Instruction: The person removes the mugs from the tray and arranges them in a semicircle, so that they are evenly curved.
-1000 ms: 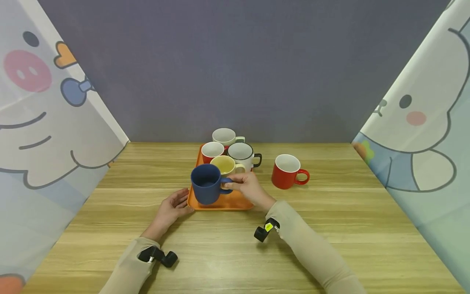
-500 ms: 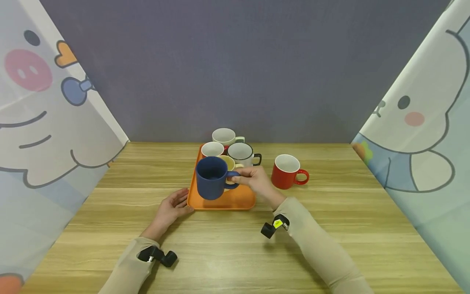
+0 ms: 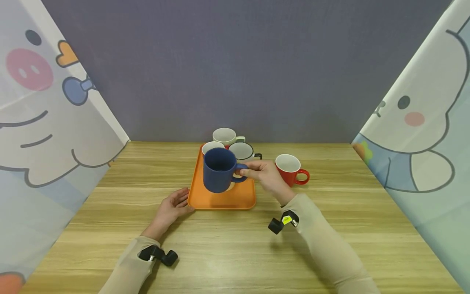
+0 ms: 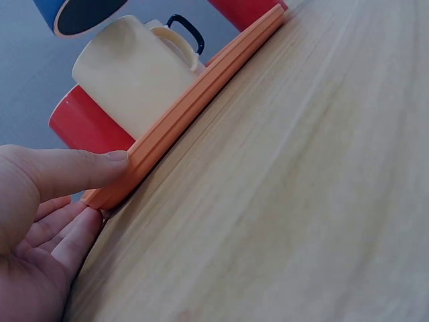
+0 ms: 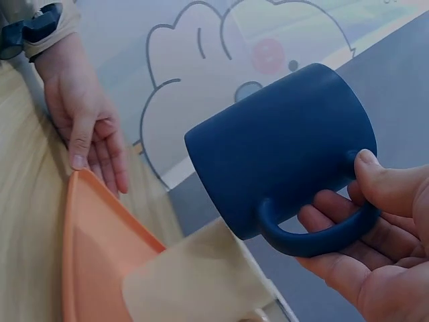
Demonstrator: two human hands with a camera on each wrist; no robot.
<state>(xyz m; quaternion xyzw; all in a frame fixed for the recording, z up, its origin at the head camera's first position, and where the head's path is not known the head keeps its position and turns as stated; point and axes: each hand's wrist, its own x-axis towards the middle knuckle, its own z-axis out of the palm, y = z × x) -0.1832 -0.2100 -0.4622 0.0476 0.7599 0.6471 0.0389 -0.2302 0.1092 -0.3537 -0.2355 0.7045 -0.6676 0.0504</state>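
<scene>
My right hand [image 3: 266,175] grips the handle of a dark blue mug [image 3: 216,175] between thumb and fingers. In the right wrist view the mug [image 5: 281,147] is tilted in the picture, apart from the pale yellow mug [image 5: 191,278]. It hangs above an orange tray [image 3: 220,201]. My left hand [image 3: 171,208] holds the tray's near left corner, thumb [image 4: 87,171] on the front wall and fingers round the side. Behind the blue mug on the tray are a red mug with white inside [image 3: 212,147] and a white mug with a black rim [image 3: 241,151]. The blue mug mostly hides the yellow one in the head view.
A pale mug [image 3: 224,135] stands at the back of the group. To the right of the tray, a red mug [image 3: 287,163] stands on the wooden table [image 3: 227,253], partly behind my right hand. A grey wall [image 3: 235,73] rises behind the table.
My right hand has lifted the blue mug from near the tray's front left and carried it rightward and away from me. The left hand stays at the tray corner.
</scene>
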